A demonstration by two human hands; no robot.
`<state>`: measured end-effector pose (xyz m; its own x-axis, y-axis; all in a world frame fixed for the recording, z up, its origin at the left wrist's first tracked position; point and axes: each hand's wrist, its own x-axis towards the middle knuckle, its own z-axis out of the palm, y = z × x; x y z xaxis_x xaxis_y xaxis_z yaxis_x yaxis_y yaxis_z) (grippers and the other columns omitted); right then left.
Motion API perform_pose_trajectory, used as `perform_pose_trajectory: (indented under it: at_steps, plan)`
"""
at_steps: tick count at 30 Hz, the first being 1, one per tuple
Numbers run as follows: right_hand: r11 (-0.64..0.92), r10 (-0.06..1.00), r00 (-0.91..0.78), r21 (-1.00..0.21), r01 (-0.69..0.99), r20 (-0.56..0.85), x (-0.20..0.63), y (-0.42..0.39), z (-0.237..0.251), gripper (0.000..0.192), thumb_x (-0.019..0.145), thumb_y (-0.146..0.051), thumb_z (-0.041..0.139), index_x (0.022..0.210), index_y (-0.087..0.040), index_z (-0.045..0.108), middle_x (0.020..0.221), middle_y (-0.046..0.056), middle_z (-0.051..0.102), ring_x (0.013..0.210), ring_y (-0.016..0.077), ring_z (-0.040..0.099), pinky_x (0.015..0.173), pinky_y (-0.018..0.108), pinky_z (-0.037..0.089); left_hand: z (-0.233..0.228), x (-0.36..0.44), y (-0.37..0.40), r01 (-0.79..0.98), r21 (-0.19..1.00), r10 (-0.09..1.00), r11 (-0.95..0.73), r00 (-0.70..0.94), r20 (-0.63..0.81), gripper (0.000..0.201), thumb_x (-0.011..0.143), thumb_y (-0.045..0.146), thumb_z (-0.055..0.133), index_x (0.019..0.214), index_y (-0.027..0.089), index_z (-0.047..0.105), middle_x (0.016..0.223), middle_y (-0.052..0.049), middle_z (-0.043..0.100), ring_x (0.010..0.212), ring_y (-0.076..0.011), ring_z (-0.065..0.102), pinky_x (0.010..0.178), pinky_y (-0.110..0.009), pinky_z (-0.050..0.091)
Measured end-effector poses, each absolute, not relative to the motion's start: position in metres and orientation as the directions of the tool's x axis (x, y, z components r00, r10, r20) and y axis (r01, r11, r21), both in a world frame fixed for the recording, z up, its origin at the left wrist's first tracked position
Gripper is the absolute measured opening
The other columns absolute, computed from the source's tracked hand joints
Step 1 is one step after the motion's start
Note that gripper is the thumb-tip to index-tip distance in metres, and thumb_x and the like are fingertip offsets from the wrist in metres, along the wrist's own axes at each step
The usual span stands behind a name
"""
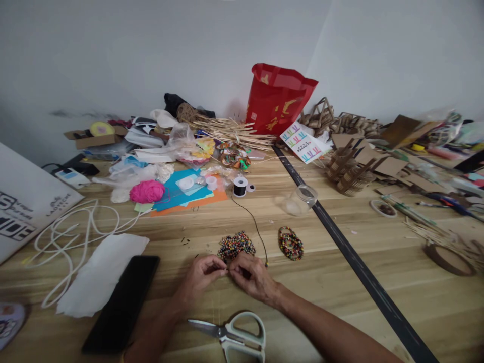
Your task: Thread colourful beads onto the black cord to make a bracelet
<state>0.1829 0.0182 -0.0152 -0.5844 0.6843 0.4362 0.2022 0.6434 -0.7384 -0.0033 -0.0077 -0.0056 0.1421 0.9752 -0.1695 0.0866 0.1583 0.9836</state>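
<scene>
My left hand [202, 275] and my right hand [253, 280] meet just in front of a heap of small multicoloured beads [237, 244]. Thumb and fingers of each are pinched together, fingertips nearly touching. Something tiny is between them, too small to name. A thin black cord [254, 219] runs from a white-flanged spool [239, 187] down to my right knuckles, with a small bead or two at its lower end. Right of the heap lies a stack of beaded bracelets [291, 243]. Scissors with pale handles [230, 334] lie below my hands, blades pointing left.
A black phone [121, 305], white paper [104, 272] and a white cable [71, 242] lie at left. Behind are pink yarn [147, 191], blue sheets [181, 194], a clear cup [302, 199] and a red bag [274, 101]. A dark strip [351, 259] crosses the table. Woven baskets [350, 174] stand at right.
</scene>
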Motion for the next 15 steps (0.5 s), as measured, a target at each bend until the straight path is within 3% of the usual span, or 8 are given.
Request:
perform_pose_trajectory:
  at_steps: [15]
  plan:
    - [0.608,0.719,-0.557,-0.766,0.212,0.416,0.1826,0.0172,-0.0160,0.008,0.084,-0.017,0.052,0.081,-0.017,0.060,0.069,0.002,0.058,0.062,0.0127,0.052,0.057,0.022,0.038,-0.0048,-0.0035,-0.0082,0.104,0.981,0.975,0.163,0.133,-0.176,0.011,0.064,0.023,0.070,0.068,0.014,0.065,0.066,-0.001,0.066,0.067,-0.0164,0.060,0.067,-0.027,0.047]
